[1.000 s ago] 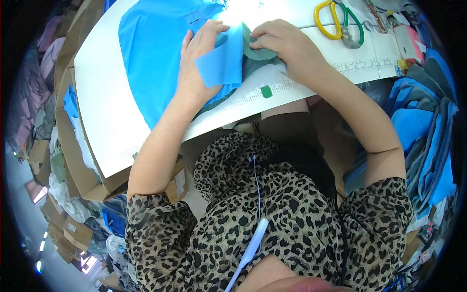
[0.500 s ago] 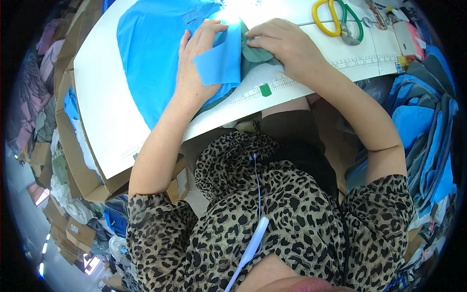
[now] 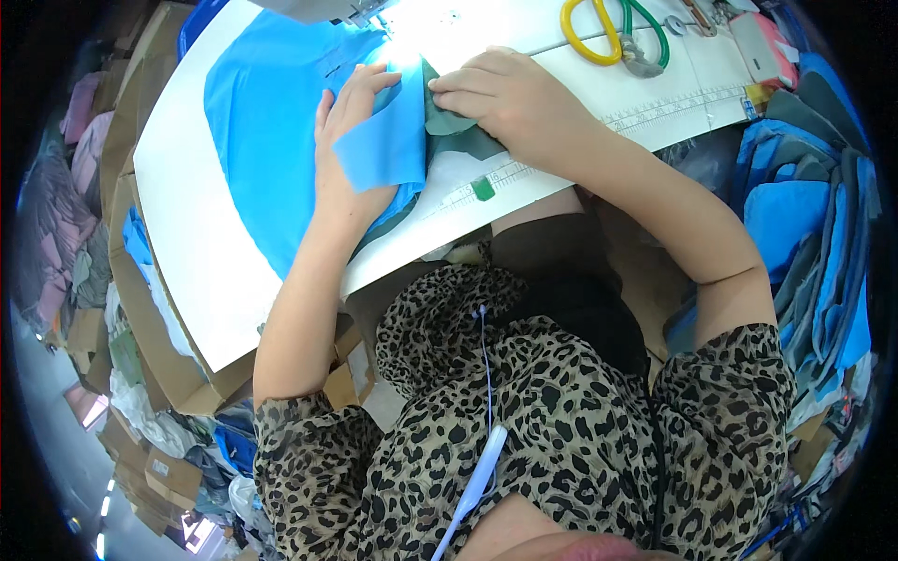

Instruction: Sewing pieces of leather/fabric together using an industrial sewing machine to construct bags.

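Note:
A large piece of bright blue fabric (image 3: 253,131) is spread over the white table, with its far edge by the lit sewing machine head (image 3: 346,7). My left hand (image 3: 351,140) lies on this fabric, thumb apart and fingers stretched toward the machine. A lighter blue flap (image 3: 383,150) folds over part of that hand. Just right of it, my right hand (image 3: 496,98) has its bent fingers together at the edge of a dark green fabric piece (image 3: 447,117), which meets the blue fabric. Glare hides the needle area.
Yellow-and-green-handled scissors (image 3: 641,58) lie at the table's far right, near a pink-and-white object (image 3: 765,49). A printed ruler strip (image 3: 645,122) follows the near edge of the white table (image 3: 196,280). Stacked blue and grey-green fabric pieces (image 3: 790,220) hang at right; a cardboard box (image 3: 140,309) stands left.
The whole scene has shifted left in the picture, and more of the sewing machine head shows at the top. Both hands keep nearly the same places on the fabric.

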`<state>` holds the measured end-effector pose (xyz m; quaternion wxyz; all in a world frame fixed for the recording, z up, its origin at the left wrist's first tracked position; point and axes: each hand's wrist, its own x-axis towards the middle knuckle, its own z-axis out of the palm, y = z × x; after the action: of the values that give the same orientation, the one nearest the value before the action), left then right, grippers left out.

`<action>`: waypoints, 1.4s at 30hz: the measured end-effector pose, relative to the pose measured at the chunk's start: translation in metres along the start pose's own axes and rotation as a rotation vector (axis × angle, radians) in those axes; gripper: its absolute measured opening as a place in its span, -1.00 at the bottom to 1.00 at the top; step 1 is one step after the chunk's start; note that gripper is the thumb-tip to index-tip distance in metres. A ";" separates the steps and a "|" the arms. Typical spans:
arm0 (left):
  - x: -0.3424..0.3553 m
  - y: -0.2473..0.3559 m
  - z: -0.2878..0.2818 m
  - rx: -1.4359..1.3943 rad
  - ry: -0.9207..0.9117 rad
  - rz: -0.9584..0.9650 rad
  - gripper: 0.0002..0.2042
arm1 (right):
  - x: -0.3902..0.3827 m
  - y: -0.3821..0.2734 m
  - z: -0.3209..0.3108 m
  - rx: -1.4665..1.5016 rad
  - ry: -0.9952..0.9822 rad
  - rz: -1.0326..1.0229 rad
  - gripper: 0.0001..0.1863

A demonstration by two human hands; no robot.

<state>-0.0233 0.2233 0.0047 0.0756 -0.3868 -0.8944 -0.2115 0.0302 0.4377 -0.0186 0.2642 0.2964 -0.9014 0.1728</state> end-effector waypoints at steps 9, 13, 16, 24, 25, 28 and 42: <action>-0.001 0.010 -0.004 0.118 -0.024 0.074 -0.58 | -0.001 -0.002 -0.004 -0.004 -0.042 0.013 -0.76; 0.003 0.021 -0.010 0.169 -0.042 0.075 -0.62 | 0.001 -0.003 -0.006 0.024 -0.057 0.035 -0.78; 0.007 0.022 -0.014 0.179 -0.056 0.096 -0.66 | 0.004 -0.004 -0.006 0.045 -0.059 0.032 -0.79; 0.009 0.020 -0.009 0.131 -0.073 0.071 -0.69 | 0.005 0.000 -0.005 0.044 -0.054 0.024 -0.78; 0.009 0.021 -0.008 0.134 -0.068 0.063 -0.69 | 0.005 0.001 -0.005 0.048 -0.055 0.022 -0.78; 0.005 0.023 -0.006 0.150 -0.068 0.041 -0.69 | 0.003 0.000 -0.004 0.071 -0.060 0.049 -0.79; 0.028 -0.011 0.000 0.187 0.056 0.052 -0.72 | 0.039 0.010 0.020 -0.141 -0.071 0.169 -0.78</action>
<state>-0.0509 0.2349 0.0096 0.1415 -0.3952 -0.8974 -0.1359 -0.0101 0.4188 -0.0139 0.2365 0.2060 -0.9419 0.1201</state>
